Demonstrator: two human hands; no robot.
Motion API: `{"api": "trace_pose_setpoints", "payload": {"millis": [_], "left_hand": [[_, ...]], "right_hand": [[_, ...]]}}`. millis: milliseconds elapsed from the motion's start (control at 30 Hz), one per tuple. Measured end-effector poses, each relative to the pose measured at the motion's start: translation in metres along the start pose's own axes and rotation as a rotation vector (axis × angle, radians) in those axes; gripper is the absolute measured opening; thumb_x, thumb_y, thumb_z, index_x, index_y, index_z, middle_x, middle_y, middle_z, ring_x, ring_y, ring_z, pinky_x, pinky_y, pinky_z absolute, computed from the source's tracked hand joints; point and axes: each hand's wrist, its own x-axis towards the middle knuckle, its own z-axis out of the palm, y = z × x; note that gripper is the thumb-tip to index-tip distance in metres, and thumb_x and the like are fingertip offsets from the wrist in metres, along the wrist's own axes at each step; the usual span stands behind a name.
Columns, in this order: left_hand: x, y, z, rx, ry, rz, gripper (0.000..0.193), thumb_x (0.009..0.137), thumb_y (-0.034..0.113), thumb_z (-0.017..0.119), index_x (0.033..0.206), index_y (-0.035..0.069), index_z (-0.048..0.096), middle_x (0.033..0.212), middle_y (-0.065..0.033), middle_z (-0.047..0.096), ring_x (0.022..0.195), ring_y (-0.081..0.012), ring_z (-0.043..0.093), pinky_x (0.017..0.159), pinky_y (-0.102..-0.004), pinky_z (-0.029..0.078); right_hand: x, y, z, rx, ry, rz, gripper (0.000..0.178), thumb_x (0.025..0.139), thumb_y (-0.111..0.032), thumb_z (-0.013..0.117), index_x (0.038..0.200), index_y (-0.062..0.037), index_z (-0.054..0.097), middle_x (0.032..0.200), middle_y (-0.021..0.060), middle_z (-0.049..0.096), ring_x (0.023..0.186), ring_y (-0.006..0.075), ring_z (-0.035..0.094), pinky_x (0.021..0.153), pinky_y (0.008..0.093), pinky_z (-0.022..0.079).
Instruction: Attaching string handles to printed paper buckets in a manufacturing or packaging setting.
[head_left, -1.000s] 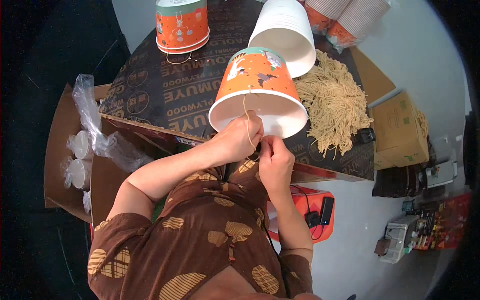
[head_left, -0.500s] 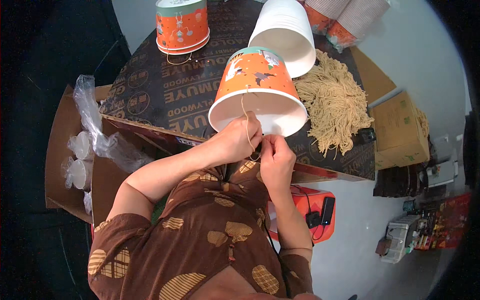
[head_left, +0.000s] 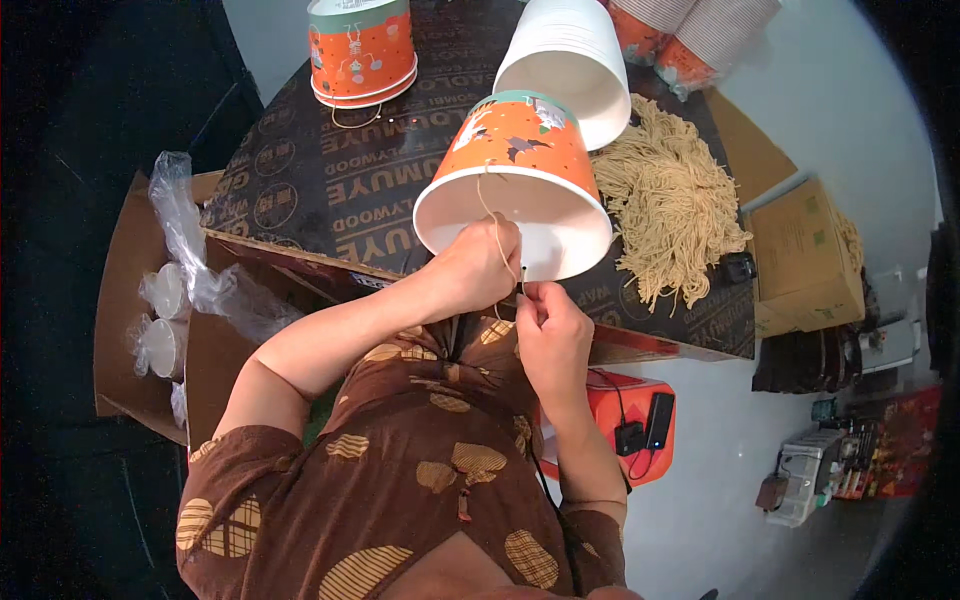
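Observation:
An orange paper bucket (head_left: 520, 140) with a green band and printed figures lies tilted, its white mouth facing me. A thin beige cord (head_left: 484, 197) hangs from a spot near its upper rim and runs down over the back of my left hand (head_left: 482, 262). That hand is curled closed at the bucket's mouth, and what its fingers grip is hidden. Just below the lower rim, my right hand (head_left: 553, 325) pinches the cord's lower part between thumb and forefinger. A small dark hole shows in the bucket wall close above the right fingertips.
Behind the bucket lies a white bucket stack (head_left: 570, 60); beside it is a pile of beige cords (head_left: 675, 200). Another orange bucket stack (head_left: 360, 55) stands at far left on the dark plywood table (head_left: 290, 190). Cartons (head_left: 805, 260) flank the table; a red stool (head_left: 640, 470) is below.
The bucket has shifted very slightly left and up. My right hand has dropped a little from the rim, its fingers now a bit apart from the left hand.

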Motion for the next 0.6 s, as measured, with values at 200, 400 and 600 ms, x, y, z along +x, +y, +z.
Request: {"api": "trace_pose_setpoints", "payload": {"millis": [200,400,600], "left_hand": [[0.003,-0.002,0.008,0.108,0.033,0.008,0.002,0.076,-0.002,0.057,0.075,-0.003,0.057,0.086,-0.0270,0.059,0.075,-0.0435,0.061,0.065,-0.0458,0.049],[0.002,0.005,0.016,0.310,0.051,0.011,0.006,0.076,-0.001,0.058,0.081,-0.004,0.056,0.088,-0.0299,0.057,0.078,-0.0473,0.060,0.066,-0.0500,0.050],[-0.021,0.007,-0.008,0.223,-0.045,0.050,0.009,0.083,0.002,0.060,0.089,-0.003,0.057,0.098,-0.0271,0.057,0.086,-0.0464,0.062,0.072,-0.0483,0.052]], "right_hand": [[0.000,0.002,-0.001,-0.074,0.029,-0.122,0.007,0.086,-0.005,0.060,0.087,0.0008,0.057,0.078,0.0210,0.062,0.070,0.0414,0.062,0.062,0.0475,0.048],[0.000,0.004,-0.006,-0.046,-0.045,-0.181,0.009,0.087,-0.006,0.059,0.088,0.0018,0.055,0.084,0.0233,0.061,0.075,0.0424,0.062,0.063,0.0484,0.048],[0.006,0.002,-0.025,-0.230,0.018,-0.025,0.035,0.088,-0.029,0.067,0.075,0.0036,0.064,0.061,0.0185,0.061,0.058,0.0357,0.063,0.056,0.0401,0.048]]}}
